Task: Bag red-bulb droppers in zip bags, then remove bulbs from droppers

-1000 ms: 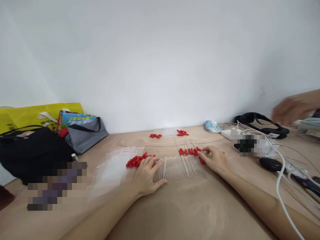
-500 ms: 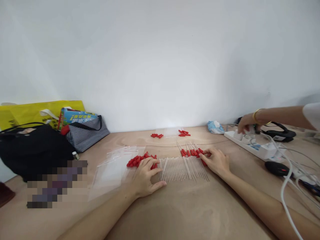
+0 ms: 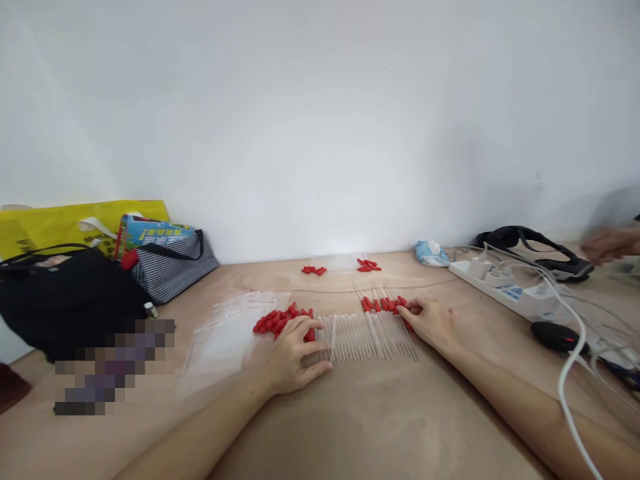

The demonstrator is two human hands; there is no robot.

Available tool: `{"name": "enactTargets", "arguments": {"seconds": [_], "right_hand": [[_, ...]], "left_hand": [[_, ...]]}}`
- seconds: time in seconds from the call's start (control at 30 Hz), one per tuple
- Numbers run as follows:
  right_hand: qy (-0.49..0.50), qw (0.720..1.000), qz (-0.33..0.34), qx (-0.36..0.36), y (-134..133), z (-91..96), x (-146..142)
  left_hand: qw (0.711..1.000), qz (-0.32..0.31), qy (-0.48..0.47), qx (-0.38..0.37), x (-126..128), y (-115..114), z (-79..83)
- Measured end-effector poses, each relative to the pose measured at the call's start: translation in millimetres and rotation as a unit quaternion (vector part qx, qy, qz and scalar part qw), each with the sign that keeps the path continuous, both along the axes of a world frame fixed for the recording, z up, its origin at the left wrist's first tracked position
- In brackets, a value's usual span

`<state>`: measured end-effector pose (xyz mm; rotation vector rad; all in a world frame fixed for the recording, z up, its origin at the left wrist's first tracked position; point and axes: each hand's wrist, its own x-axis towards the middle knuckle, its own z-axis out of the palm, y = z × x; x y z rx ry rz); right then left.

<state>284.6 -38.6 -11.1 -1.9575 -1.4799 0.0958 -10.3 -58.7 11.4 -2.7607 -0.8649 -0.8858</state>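
Thin clear glass dropper tubes (image 3: pixel 367 339) lie side by side in a row on the wooden table. My left hand (image 3: pixel 295 353) rests over the left end of this row, fingers apart and thumb stretched out, beside a pile of red rubber bulbs (image 3: pixel 274 323). At the right end, my right hand (image 3: pixel 431 323) has its fingertips closed round a red bulb (image 3: pixel 408 325); the fingers partly hide it. Just behind the row lie droppers with red bulbs fitted (image 3: pixel 384 304), their glass tips pointing to the wall.
Clear zip bags (image 3: pixel 225 343) lie left of the bulbs. More red bulbs (image 3: pixel 314 271) and tubes are near the wall. Bags (image 3: pixel 65 300) stand at left. A power strip (image 3: pixel 500 287), cables, a mouse (image 3: pixel 555 337) and a headset (image 3: pixel 540 250) occupy the right, where another person's hand (image 3: pixel 610 245) shows.
The other person's hand has drawn back from the power strip to the right edge, uncovering the headset. My own hands have barely moved.
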Motion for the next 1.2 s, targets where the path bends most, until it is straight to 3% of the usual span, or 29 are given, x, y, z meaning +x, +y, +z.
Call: {"name": "enactTargets", "arguments": {"seconds": [0.2, 0.33, 0.53, 0.6, 0.8, 0.97, 1.07, 1.13, 1.2], "right_hand": [[0.003, 1.000, -0.006, 0.013, 1.5, -1.2, 1.0], [0.009, 0.998, -0.064, 0.017, 7.2, 3.6, 5.3], [-0.012, 0.990, -0.069, -0.121, 27.1, 13.3, 10.6], [-0.021, 0.988, -0.061, -0.137, 32.3, 13.4, 9.6], [-0.025, 0.991, -0.044, -0.127, 35.9, 13.3, 6.3], [-0.026, 0.993, -0.034, -0.109, 29.2, 26.9, 2.6], [-0.024, 0.998, 0.020, -0.051, 16.0, 29.8, -9.9], [-0.029, 0.990, 0.127, 0.059, 2.2, 24.7, -24.0], [-0.062, 0.957, 0.220, 0.178, -13.1, 15.5, -40.3]], "left_hand": [[0.999, 0.004, 0.047, -0.012, 1.0, 2.0, 0.7], [0.999, 0.011, 0.040, -0.007, 2.5, 2.7, -0.2], [1.000, 0.010, -0.025, 0.012, 2.6, 3.0, -2.7], [0.999, 0.010, -0.027, 0.014, 2.5, 2.5, -2.9], [0.999, 0.010, -0.034, 0.013, 3.1, 0.4, -1.6], [0.998, 0.017, -0.041, 0.043, 2.4, 1.7, -3.3], [0.994, 0.050, -0.054, 0.081, 1.7, 3.9, -5.0], [0.989, 0.081, -0.065, 0.109, 2.1, 4.1, -5.0], [0.980, 0.113, -0.070, 0.145, 3.4, 2.2, -3.6]]}}
